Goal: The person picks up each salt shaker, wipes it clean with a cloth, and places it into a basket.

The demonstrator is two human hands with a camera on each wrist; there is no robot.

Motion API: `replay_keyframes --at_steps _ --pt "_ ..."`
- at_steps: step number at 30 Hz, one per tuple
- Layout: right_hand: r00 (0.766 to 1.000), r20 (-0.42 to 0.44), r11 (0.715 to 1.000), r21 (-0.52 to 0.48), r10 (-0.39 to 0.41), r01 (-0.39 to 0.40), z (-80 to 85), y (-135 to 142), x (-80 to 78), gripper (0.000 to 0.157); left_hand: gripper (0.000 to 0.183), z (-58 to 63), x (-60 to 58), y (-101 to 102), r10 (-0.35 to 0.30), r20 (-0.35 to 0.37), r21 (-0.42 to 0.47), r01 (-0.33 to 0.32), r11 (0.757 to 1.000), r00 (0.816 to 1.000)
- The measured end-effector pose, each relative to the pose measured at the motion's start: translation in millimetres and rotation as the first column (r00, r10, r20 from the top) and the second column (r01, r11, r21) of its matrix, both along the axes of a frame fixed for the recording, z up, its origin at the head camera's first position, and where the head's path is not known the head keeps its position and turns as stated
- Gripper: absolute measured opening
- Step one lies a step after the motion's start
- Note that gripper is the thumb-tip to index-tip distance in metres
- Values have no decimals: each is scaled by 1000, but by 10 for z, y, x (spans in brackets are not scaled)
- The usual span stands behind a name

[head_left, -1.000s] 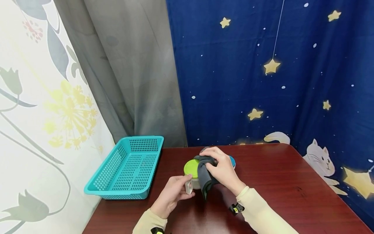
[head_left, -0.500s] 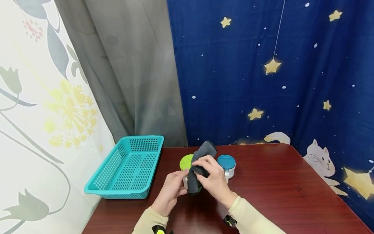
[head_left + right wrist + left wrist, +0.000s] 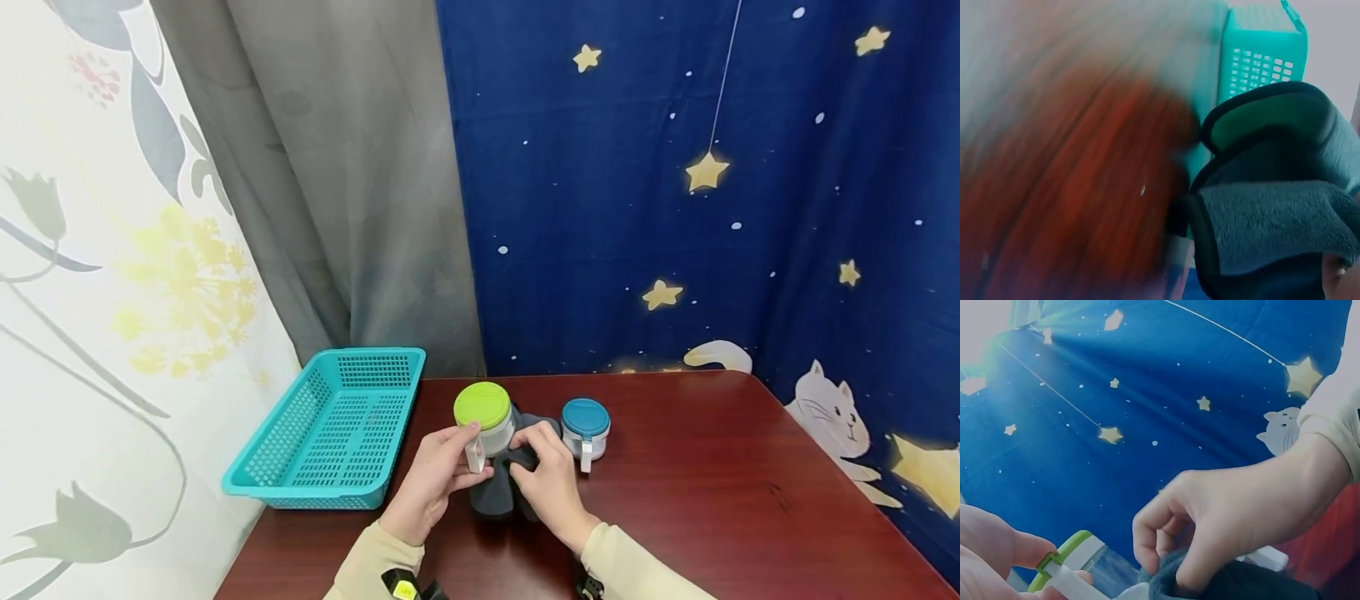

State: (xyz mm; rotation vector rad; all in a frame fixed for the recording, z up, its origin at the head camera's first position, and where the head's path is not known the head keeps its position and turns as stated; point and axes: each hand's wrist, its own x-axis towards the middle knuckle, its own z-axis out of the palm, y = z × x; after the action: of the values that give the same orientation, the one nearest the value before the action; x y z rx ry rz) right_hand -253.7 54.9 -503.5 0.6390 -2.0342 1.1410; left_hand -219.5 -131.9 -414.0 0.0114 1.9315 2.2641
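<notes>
My left hand [image 3: 427, 487] grips the white handle of a clear jar with a lime-green lid [image 3: 482, 407], holding it with the lid facing up toward the head camera. In the left wrist view the green-rimmed jar [image 3: 1110, 569] lies tilted, thumb at the lid's tab. A dark grey cloth [image 3: 492, 496] hangs bunched under and beside the jar's right side. My right hand [image 3: 553, 483] pinches this cloth between thumb and fingers close to the jar's lower part. Seen from the right wrist, the folded cloth [image 3: 1272, 215] shows a black edge binding and a green patch.
A second jar with a blue lid [image 3: 586, 417] stands on the dark red table [image 3: 697, 483], right behind my right hand. At the left lies a turquoise perforated basket [image 3: 397, 467]. Grey and starry blue curtains [image 3: 600, 208] hang behind the table.
The cloth has gone from the jar's right side, across its front, to beneath it. The green-lidded jar has moved slightly left and up, its lid now uncovered. The blue-lidded jar has come into full view.
</notes>
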Motion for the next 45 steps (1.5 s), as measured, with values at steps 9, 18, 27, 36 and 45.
replay_keyframes --at_steps 9,18,27,36,45 --pt "996 87 996 -89 -11 19 92 40 50 40 51 6 -33 3 -30 -13 -90 28 996 999" --pt "999 31 981 -194 12 -6 371 109 96 44 45 -61 -13 40 -38 15 -105 39 994 999" --pt "996 -45 970 -227 83 -91 620 132 118 48 43 -59 55 115 -90 44 -38 92 995 995" --pt "982 58 967 -191 180 -166 553 165 133 35 46 -25 82 90 -90 41 -26 91 995 995" --pt "978 152 947 -308 144 -91 420 196 61 29 55 -3 74 15 -88 50 -14 89 996 995"
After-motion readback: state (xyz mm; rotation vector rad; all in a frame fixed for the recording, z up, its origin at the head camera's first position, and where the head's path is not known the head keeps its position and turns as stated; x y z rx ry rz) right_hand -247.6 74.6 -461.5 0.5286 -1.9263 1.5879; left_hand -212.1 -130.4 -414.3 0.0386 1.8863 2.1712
